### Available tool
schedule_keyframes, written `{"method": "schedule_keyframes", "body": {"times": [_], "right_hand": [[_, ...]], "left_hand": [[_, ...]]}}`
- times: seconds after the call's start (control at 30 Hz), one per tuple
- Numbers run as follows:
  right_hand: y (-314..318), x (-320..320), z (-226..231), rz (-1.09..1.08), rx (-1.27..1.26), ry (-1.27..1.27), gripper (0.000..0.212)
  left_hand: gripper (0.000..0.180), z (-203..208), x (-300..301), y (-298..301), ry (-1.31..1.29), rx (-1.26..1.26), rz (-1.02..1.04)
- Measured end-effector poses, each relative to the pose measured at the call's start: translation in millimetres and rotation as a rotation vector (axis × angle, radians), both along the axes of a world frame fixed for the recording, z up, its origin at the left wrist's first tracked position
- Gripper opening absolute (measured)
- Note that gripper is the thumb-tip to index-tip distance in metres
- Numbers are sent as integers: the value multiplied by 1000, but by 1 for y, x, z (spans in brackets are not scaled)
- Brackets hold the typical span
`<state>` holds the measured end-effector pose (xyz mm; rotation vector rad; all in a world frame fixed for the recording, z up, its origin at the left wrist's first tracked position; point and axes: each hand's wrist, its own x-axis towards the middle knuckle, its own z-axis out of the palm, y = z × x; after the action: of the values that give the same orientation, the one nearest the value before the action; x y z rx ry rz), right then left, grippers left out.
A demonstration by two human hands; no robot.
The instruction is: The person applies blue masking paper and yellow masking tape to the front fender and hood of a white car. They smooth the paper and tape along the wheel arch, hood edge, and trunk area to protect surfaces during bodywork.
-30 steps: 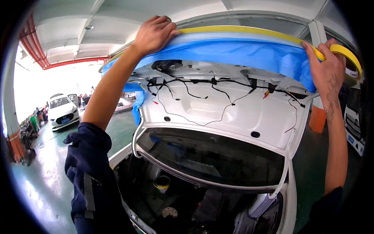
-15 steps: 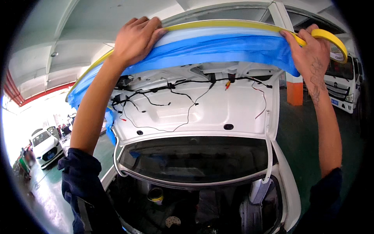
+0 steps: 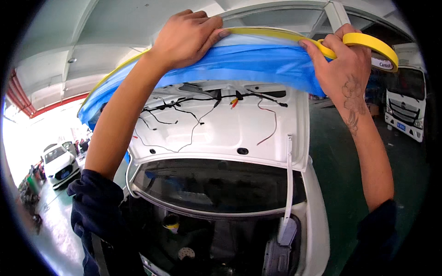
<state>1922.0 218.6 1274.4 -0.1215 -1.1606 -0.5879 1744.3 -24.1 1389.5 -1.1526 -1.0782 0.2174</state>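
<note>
Both my arms are raised to the top edge of a white car's open trunk lid point(image 3: 221, 133). Blue masking film point(image 3: 258, 62) hangs along that edge, with a strip of yellow masking tape point(image 3: 267, 32) running above it. My left hand point(image 3: 191, 39) is closed over the edge, fingers behind and thumb pressing the tape. At the right end, my right hand point(image 3: 343, 60) holds a roll of yellow masking tape point(image 3: 374, 45), its thumb against the film's upper border. The right fingertips are partly hidden behind the edge and the roll.
Loose black wiring point(image 3: 198, 99) dangles from the lid's inner side. Below are the rear window point(image 3: 221, 184) and the open trunk, holding a small can point(image 3: 171, 223) and a perforated disc point(image 3: 186, 253). A white truck point(image 3: 405, 103) stands right, another white car point(image 3: 59, 164) left.
My left hand has slid right along the taped edge. My right hand and the roll have shifted slightly left. The view has swung right, so the car sits further left.
</note>
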Motion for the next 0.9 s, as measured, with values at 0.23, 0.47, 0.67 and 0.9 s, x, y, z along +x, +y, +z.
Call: {"method": "schedule_keyframes", "body": {"times": [0.23,0.47,0.67,0.9], "right_hand": [[32,-9,6,241,67,-77,35],[35,-18,13,275,75,-59,35],[39,-11,8,221,192,-13,34],[38,-9,1,215,228,-39,33]], "left_hand": [[24,-3,23,7,-2,-30,87],[25,-1,60,59,140,-155,112],[31,1,57,58,196,-148,-14],[28,-9,31,25,165,-3,-8]]}}
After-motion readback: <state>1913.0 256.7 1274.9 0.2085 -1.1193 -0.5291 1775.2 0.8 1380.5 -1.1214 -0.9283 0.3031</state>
